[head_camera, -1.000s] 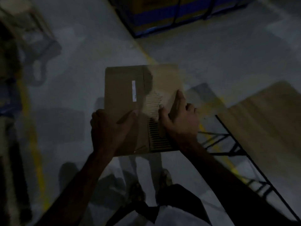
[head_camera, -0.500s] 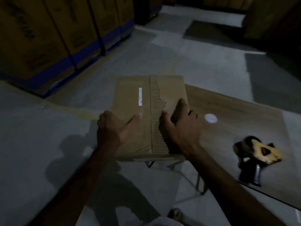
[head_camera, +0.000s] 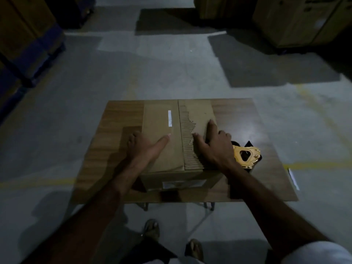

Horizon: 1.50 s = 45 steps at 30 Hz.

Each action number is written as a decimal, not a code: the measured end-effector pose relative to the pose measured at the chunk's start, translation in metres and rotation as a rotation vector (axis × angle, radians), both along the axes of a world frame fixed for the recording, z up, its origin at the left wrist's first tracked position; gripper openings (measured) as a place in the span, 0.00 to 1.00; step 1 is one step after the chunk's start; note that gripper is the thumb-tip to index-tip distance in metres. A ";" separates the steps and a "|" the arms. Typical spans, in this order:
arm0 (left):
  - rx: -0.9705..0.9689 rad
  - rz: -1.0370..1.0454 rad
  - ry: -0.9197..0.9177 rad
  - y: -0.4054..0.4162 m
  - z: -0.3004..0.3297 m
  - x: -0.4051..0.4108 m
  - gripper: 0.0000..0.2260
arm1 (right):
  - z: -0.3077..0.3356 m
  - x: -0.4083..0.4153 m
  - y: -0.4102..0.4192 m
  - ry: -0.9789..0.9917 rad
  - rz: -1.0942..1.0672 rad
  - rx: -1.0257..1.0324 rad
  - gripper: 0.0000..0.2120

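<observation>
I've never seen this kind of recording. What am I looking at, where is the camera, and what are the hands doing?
There is no machine here: a person works with bare hands, and the one picture comes from a wide-angle camera worn on the head, looking forward and down. That is why both forearms reach in from the bottom. The left hand grips the left side of a cardboard box, thumb across its top; the right hand grips its right top edge. The box appears to rest on a wooden table. A yellow tape dispenser lies on the table beside the right hand, partly hidden.
</observation>
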<state>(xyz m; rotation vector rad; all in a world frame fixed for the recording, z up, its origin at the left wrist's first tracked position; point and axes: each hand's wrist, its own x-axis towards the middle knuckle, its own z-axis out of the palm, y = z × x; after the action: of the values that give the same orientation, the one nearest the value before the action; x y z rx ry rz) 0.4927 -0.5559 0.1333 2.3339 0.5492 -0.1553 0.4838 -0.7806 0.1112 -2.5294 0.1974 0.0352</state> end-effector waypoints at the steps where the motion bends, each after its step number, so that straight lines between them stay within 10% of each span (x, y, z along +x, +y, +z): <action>1: -0.009 -0.022 0.015 -0.003 -0.006 0.008 0.56 | -0.005 0.004 -0.005 0.005 -0.007 -0.001 0.39; 10: -0.007 -0.218 0.075 -0.001 -0.037 0.060 0.54 | -0.021 0.034 -0.011 -0.002 -0.129 -0.130 0.39; 19: 0.317 -0.687 -0.486 -0.035 -0.018 0.053 0.33 | -0.010 0.028 0.023 -0.156 -0.178 -0.281 0.37; 27: 0.244 -0.912 -0.500 -0.105 -0.011 0.042 0.30 | -0.012 -0.009 -0.031 -0.214 -0.379 -0.142 0.35; 45: 0.628 -1.219 -0.392 -0.242 -0.045 0.019 0.31 | -0.139 -0.059 -0.110 0.377 -0.620 0.085 0.26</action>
<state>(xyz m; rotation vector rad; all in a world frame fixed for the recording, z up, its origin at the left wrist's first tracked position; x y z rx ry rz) 0.5112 -0.7980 0.0880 2.8575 -1.2206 -0.0721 0.4253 -0.8906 -0.0277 -2.2519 1.0903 0.2668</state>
